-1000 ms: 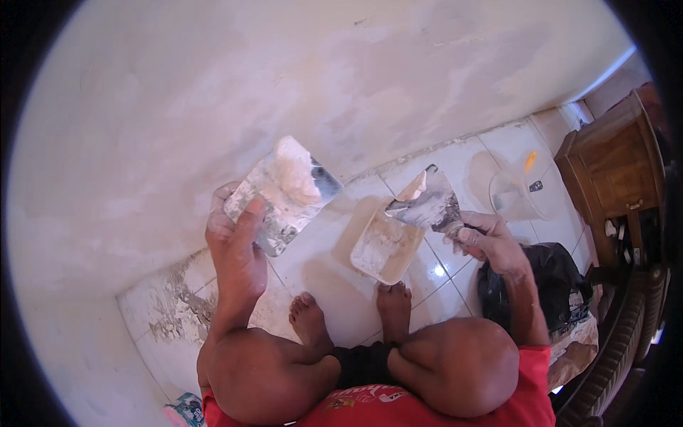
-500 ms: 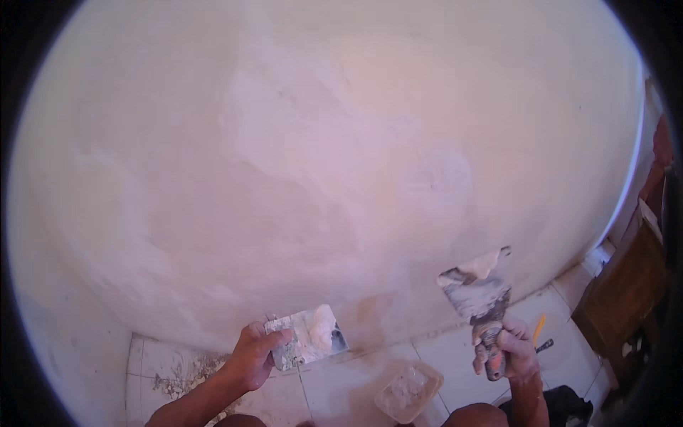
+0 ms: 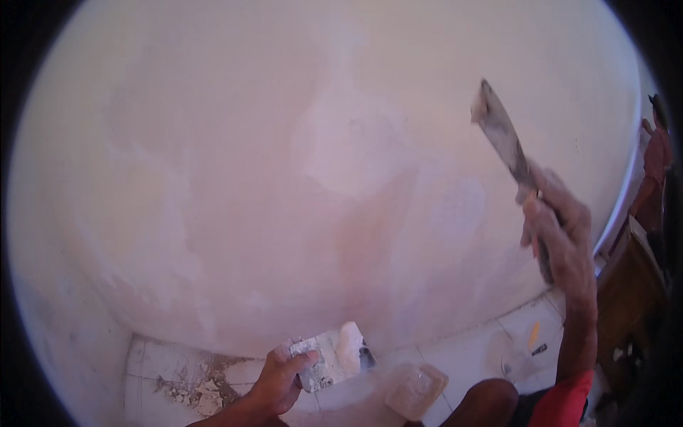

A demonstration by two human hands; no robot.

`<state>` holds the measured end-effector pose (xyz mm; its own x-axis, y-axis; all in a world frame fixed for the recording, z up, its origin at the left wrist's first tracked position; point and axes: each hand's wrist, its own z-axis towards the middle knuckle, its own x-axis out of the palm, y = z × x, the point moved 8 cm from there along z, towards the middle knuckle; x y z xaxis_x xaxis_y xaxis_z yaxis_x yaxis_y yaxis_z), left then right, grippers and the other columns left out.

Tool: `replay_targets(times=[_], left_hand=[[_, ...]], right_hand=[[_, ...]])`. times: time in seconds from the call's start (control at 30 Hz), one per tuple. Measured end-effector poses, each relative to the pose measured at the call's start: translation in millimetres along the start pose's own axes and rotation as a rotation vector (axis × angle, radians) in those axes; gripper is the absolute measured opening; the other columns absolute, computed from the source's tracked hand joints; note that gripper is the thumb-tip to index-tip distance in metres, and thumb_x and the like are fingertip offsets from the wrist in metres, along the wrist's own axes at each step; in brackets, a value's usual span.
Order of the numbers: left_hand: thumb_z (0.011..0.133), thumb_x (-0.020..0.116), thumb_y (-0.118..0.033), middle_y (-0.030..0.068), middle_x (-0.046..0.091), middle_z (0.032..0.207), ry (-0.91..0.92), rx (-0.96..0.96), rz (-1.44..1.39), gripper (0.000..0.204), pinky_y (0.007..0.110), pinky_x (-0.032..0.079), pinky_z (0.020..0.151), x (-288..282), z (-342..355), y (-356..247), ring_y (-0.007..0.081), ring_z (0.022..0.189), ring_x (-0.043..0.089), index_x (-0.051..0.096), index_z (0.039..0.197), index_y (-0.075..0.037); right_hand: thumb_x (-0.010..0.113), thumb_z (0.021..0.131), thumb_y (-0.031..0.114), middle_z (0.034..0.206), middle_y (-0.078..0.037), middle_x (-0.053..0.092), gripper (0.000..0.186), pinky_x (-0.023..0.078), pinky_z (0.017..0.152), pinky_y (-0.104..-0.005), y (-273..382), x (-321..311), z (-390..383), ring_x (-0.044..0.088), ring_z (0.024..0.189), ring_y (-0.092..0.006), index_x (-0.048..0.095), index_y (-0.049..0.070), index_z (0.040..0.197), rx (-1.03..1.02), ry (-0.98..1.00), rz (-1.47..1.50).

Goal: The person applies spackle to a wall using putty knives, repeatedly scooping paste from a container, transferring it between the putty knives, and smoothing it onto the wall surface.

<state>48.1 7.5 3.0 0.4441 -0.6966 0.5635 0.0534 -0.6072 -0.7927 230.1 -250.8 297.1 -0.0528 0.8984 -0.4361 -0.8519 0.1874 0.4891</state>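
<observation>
Low in front of the wall, my left hand (image 3: 279, 377) grips a flat metal plate (image 3: 324, 371) by its left edge, the thumb on top. A mound of white filler (image 3: 348, 349) sits toward the plate's right end. My right hand (image 3: 565, 235) is wrapped round the handle of a putty knife (image 3: 506, 135), raised at the right with its blade pointing up and left. Some filler clings to the blade tip, which appears in front of the wall (image 3: 235, 178); whether it touches cannot be told. The wall is patched with smoother, paler areas.
On the tiled floor (image 3: 469, 363) stands a clear plastic tub (image 3: 416, 391) with whitish contents. Crumbled debris (image 3: 203, 391) lies at the wall's foot on the left. A yellow-bladed tool (image 3: 535, 338) is on the right, near brown furniture (image 3: 629, 313). Another person (image 3: 656, 156) is at the far right.
My right hand has lifted the putty knife well up the wall and turned its blade nearly edge-on. My left hand with the plate has shifted slightly right and down in view.
</observation>
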Motion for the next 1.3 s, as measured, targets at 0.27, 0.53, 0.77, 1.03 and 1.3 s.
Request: replay_targets(times=[0.27, 0.53, 0.77, 1.03, 1.3], left_hand=[[0.093, 0.059, -0.006, 0.016, 0.06, 0.117, -0.046, 0.171, -0.085, 0.037, 0.036, 0.055, 0.09, 5, -1, 0, 0.0211, 0.105, 0.064, 0.045, 0.126, 0.003], [0.092, 0.054, -0.007, 0.0125, 0.06, 0.119, -0.194, 0.241, -0.043, 0.035, 0.037, 0.053, 0.092, 1, -13, 9, 0.022, 0.11, 0.062, 0.048, 0.125, 0.001], [0.088, 0.054, 0.001, 0.0064, 0.062, 0.115, -0.218, 0.215, -0.214, 0.041, 0.036, 0.055, 0.082, -6, -12, 25, 0.0218, 0.103, 0.063, 0.051, 0.129, -0.003], [0.092, 0.057, -0.006, 0.0089, 0.062, 0.12, -0.308, 0.171, -0.17, 0.039, 0.036, 0.055, 0.084, -12, -13, 26, 0.0231, 0.106, 0.063, 0.05, 0.131, -0.002], [0.094, 0.057, -0.01, 0.011, 0.061, 0.123, -0.291, 0.135, -0.174, 0.04, 0.036, 0.05, 0.093, -2, -11, 27, 0.0244, 0.11, 0.061, 0.049, 0.133, -0.001]], right_hand=[[0.059, 0.09, 0.031, 0.075, -0.001, 0.045, 0.053, 0.04, 0.055, -0.0287, -33, -16, -9, 0.044, 0.062, -0.0114, 0.057, -0.001, 0.133, 0.076, -0.084, -0.078], [0.054, 0.09, 0.03, 0.079, -0.002, 0.046, 0.049, 0.038, 0.059, -0.0283, -30, 13, 31, 0.044, 0.069, -0.011, 0.061, 0.006, 0.132, -0.071, -0.036, -0.373], [0.057, 0.09, 0.034, 0.074, -0.003, 0.052, 0.056, 0.039, 0.057, -0.0242, -40, -23, 36, 0.048, 0.063, -0.0085, 0.057, 0.0, 0.134, 0.076, -0.117, -0.287], [0.058, 0.089, 0.027, 0.073, -0.001, 0.053, 0.053, 0.041, 0.056, -0.0246, -105, -34, -7, 0.048, 0.059, -0.0083, 0.057, -0.001, 0.134, 0.239, -0.207, -0.138], [0.058, 0.088, 0.022, 0.081, -0.001, 0.049, 0.049, 0.041, 0.065, -0.0274, -145, -26, -30, 0.045, 0.069, -0.0105, 0.059, 0.006, 0.134, 0.311, -0.132, -0.237]])
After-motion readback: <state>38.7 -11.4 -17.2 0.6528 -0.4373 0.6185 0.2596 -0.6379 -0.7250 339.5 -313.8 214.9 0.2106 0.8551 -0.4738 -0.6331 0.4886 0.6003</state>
